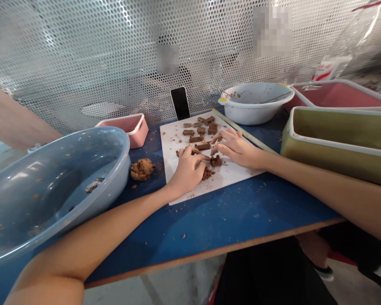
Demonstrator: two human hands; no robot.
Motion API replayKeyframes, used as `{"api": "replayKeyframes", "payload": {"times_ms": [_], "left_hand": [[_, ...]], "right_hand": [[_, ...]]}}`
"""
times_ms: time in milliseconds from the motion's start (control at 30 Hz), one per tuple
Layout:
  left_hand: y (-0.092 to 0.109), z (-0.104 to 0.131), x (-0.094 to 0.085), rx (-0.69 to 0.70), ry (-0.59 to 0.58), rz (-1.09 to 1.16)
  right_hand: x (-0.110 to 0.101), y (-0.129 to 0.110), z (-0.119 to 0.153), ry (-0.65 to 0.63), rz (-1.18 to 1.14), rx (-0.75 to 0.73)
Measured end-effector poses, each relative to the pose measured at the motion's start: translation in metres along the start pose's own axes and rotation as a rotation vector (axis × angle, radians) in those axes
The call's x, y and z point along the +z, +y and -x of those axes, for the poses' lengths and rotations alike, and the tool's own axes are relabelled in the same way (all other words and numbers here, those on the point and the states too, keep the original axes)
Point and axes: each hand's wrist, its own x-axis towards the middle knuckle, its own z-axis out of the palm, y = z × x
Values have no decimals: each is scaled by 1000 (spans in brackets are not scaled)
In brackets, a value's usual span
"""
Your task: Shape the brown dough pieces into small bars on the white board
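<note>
Pieces (196,139), brown and mostly bone-shaped, are lying in loose rows on a white board (225,174), crowding its middle and its 12 o'clock side. Taking the board's centre as the dial, the left hand (189,169) is resting at 7 o'clock, its fingertips pointing toward 2; fingers and thumb are curving over brown material, and I cannot tell whether that grip is clamping anything. The right hand (235,148) is hanging at 3 o'clock, its grip standing loosely apart, fingertips pointing toward 9 near the pieces. A dark lump (216,161) is sitting between the hands, and a crumbly heap (207,173) is lying beside the left thumb.

Around the board, on the blue table (241,203), a rough brown ball (142,169) is sitting toward 9 o'clock, with a blue basin (119,182) standing beyond it. A small pink box (139,135) is standing at 10, a phone (180,103) is leaning near 11, and a white basin (247,114) is standing between 1 and 2. A stick (250,136) is running along the 2 o'clock edge, while an olive bin (320,156) is standing at 3.
</note>
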Motion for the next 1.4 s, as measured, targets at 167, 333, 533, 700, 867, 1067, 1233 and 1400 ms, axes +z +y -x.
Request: {"api": "replayKeyframes", "payload": {"times_ms": [167,333,533,700,867,1067,1233,1400], "left_hand": [[-1,0,1,13,5,-3],[-4,0,3,19,10,13],[-5,0,3,20,17,21],[-5,0,3,28,35,15],[-6,0,4,28,39,15],[-7,0,4,34,39,11],[-7,0,5,27,46,19],[-7,0,5,26,43,19]], "right_hand": [[-6,-10,-1,24,-31,12],[-10,-12,0,41,10,-13],[-9,-7,0,47,62,-55],[-7,-6,1,70,62,-79],[-9,-6,0,31,58,-81],[-12,-7,1,15,48,-101],[-12,-8,1,-10,24,-90],[-12,-8,0,-26,36,-86]]}}
